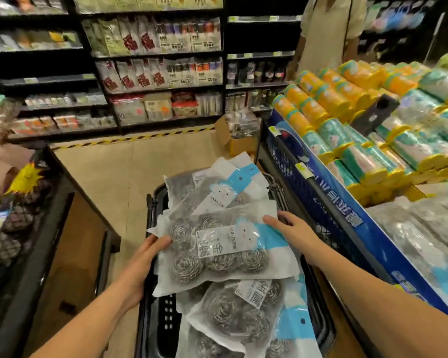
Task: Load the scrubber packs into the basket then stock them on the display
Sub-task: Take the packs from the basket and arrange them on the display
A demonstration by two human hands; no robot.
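Note:
A black plastic basket (154, 313) stands on the floor in front of me, piled with several clear packs of steel-wool scrubbers with white and blue labels. The top scrubber pack (217, 250) lies across the pile. My left hand (146, 257) grips its left edge, thumb on top. My right hand (287, 228) holds its right end, with the fingers lying over the blue label. More scrubber packs (424, 239) lie on the display (347, 210) at the right.
Rolls of yellow and green packs (360, 130) fill the display's upper part. A person (329, 32) stands behind it. An open cardboard box (233, 140) sits on the floor ahead. Dark shelving (155, 73) lines the back. A black bin (36, 241) is at my left.

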